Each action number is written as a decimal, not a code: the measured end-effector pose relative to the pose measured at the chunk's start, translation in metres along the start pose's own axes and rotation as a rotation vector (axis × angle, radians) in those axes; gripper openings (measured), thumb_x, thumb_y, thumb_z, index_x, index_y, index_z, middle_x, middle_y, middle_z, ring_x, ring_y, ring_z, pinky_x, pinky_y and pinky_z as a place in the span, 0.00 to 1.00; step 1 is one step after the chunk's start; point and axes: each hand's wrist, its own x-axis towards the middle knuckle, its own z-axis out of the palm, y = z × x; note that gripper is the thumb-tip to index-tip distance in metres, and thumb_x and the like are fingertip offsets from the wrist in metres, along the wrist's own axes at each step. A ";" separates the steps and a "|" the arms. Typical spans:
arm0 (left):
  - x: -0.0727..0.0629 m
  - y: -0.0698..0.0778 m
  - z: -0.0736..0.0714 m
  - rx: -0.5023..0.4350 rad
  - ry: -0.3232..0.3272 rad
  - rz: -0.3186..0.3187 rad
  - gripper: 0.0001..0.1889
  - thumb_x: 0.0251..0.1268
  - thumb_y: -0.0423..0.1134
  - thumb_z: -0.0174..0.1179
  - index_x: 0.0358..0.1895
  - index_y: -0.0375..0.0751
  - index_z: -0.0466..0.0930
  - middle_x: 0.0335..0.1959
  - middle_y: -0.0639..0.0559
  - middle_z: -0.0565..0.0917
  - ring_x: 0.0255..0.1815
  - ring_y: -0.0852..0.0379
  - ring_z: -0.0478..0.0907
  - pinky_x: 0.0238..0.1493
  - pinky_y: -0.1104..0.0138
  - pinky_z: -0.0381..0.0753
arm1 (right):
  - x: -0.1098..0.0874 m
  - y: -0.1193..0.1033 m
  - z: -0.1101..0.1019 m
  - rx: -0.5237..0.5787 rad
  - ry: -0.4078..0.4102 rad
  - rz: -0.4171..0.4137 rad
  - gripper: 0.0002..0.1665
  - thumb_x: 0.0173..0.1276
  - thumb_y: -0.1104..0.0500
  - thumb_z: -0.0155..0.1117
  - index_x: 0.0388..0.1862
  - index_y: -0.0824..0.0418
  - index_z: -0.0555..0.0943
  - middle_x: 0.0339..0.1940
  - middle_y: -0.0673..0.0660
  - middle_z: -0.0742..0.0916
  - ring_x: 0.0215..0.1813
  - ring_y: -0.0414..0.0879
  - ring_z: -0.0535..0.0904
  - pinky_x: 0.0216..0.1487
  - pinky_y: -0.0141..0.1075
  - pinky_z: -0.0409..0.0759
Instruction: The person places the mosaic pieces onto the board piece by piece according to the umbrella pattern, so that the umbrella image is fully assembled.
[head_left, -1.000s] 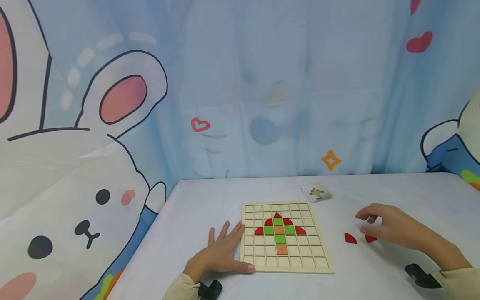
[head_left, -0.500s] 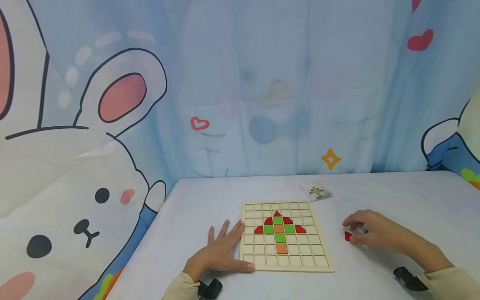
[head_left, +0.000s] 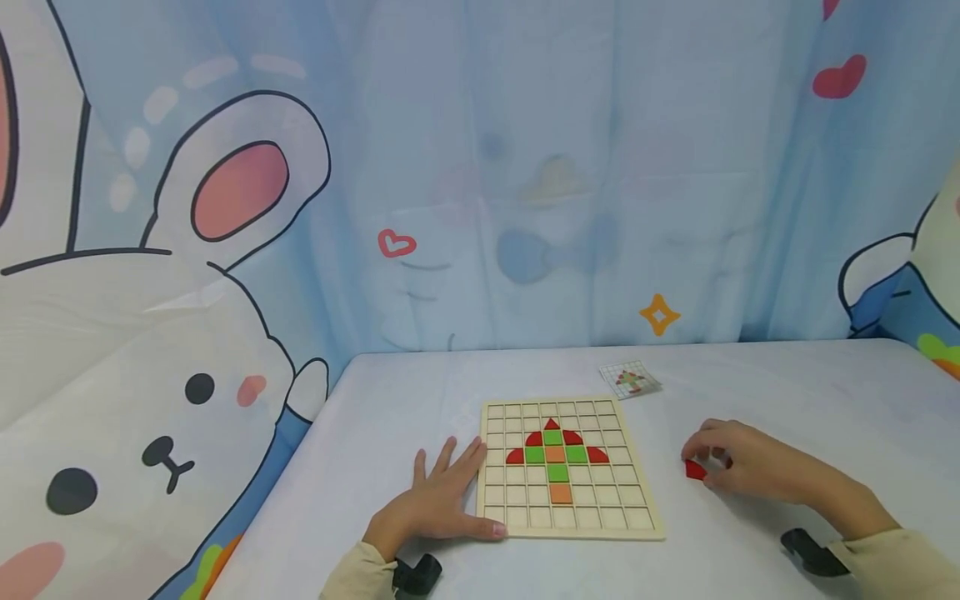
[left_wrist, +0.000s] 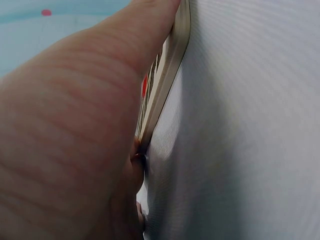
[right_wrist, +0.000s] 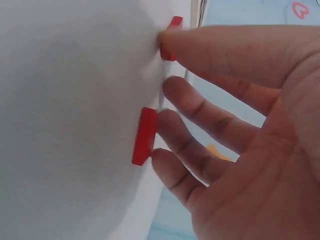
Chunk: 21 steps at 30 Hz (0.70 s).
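My right hand (head_left: 765, 468) is right of the board, its thumb and index finger pinching a red quarter-round tile (head_left: 695, 470) at the tabletop. In the right wrist view the thumb covers part of that tile (right_wrist: 169, 54). A second red tile (right_wrist: 145, 136) stands by the curled lower fingers there; the hand hides it in the head view. My left hand (head_left: 438, 504) lies with fingers spread, touching the left edge of the wooden grid board (head_left: 611, 521). Red, green and orange tiles (head_left: 555, 454) form a rocket-like figure in the board's squares.
A small picture card (head_left: 630, 379) with a similar coloured figure lies behind the board's far right corner. White cloth covers the table (head_left: 420, 392). Behind it hangs a light blue cartoon curtain (head_left: 465, 167).
My right hand has moved left and down over the loose red tiles, and its thumb and index finger have closed on the left one. The left hand stays at the board.
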 end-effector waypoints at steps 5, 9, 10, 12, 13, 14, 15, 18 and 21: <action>0.002 -0.002 0.001 0.000 -0.003 0.003 0.64 0.58 0.74 0.70 0.89 0.45 0.48 0.90 0.53 0.46 0.89 0.40 0.32 0.78 0.31 0.26 | 0.000 0.001 0.000 0.010 -0.007 0.001 0.17 0.62 0.66 0.80 0.49 0.58 0.89 0.43 0.47 0.83 0.44 0.47 0.75 0.42 0.35 0.82; 0.003 -0.002 0.000 0.001 -0.004 0.003 0.64 0.58 0.74 0.70 0.89 0.45 0.47 0.90 0.53 0.46 0.89 0.40 0.32 0.77 0.31 0.26 | -0.002 0.003 -0.002 0.029 -0.022 0.002 0.18 0.61 0.68 0.79 0.51 0.59 0.90 0.44 0.48 0.84 0.45 0.48 0.76 0.44 0.35 0.83; 0.003 -0.002 0.000 0.001 -0.004 0.004 0.64 0.58 0.74 0.70 0.89 0.45 0.48 0.90 0.52 0.46 0.89 0.40 0.33 0.77 0.31 0.26 | -0.002 0.003 -0.002 0.026 -0.022 0.003 0.18 0.61 0.68 0.79 0.51 0.59 0.90 0.44 0.48 0.84 0.45 0.48 0.76 0.44 0.34 0.83; 0.002 -0.002 0.000 -0.001 -0.005 0.004 0.64 0.58 0.74 0.70 0.89 0.45 0.48 0.90 0.52 0.46 0.89 0.39 0.33 0.77 0.31 0.26 | -0.001 0.004 -0.001 0.016 -0.016 0.000 0.17 0.62 0.67 0.80 0.49 0.58 0.90 0.43 0.47 0.83 0.44 0.47 0.76 0.43 0.34 0.82; 0.002 -0.001 0.000 -0.002 -0.006 0.003 0.64 0.58 0.74 0.70 0.89 0.45 0.48 0.90 0.52 0.46 0.89 0.40 0.32 0.77 0.31 0.26 | -0.001 0.004 0.000 0.011 -0.011 -0.002 0.16 0.62 0.66 0.80 0.48 0.57 0.89 0.42 0.47 0.83 0.44 0.47 0.75 0.43 0.34 0.82; 0.002 -0.001 0.000 -0.002 -0.007 0.003 0.64 0.58 0.74 0.70 0.89 0.45 0.47 0.90 0.52 0.46 0.89 0.40 0.32 0.77 0.31 0.26 | 0.000 0.004 0.001 0.005 -0.006 -0.002 0.15 0.62 0.65 0.81 0.47 0.57 0.89 0.41 0.47 0.82 0.43 0.46 0.75 0.42 0.34 0.82; 0.001 -0.001 0.000 -0.002 -0.007 0.003 0.64 0.59 0.74 0.70 0.89 0.45 0.48 0.90 0.52 0.46 0.89 0.40 0.32 0.77 0.31 0.26 | 0.000 0.004 0.002 0.000 0.000 -0.001 0.15 0.62 0.64 0.82 0.46 0.56 0.89 0.40 0.47 0.82 0.43 0.46 0.75 0.42 0.34 0.81; 0.000 0.000 0.000 0.000 -0.006 0.000 0.64 0.59 0.73 0.70 0.89 0.45 0.48 0.90 0.53 0.46 0.89 0.40 0.33 0.78 0.31 0.27 | 0.002 0.003 0.004 -0.015 0.017 0.009 0.13 0.62 0.60 0.83 0.43 0.56 0.87 0.38 0.47 0.81 0.42 0.46 0.74 0.42 0.35 0.80; -0.001 0.001 0.000 0.004 -0.004 -0.003 0.64 0.59 0.74 0.70 0.89 0.44 0.48 0.90 0.53 0.46 0.89 0.40 0.33 0.78 0.32 0.27 | 0.005 0.001 0.006 -0.034 0.026 0.023 0.14 0.62 0.56 0.84 0.40 0.56 0.85 0.36 0.47 0.80 0.42 0.46 0.74 0.43 0.38 0.80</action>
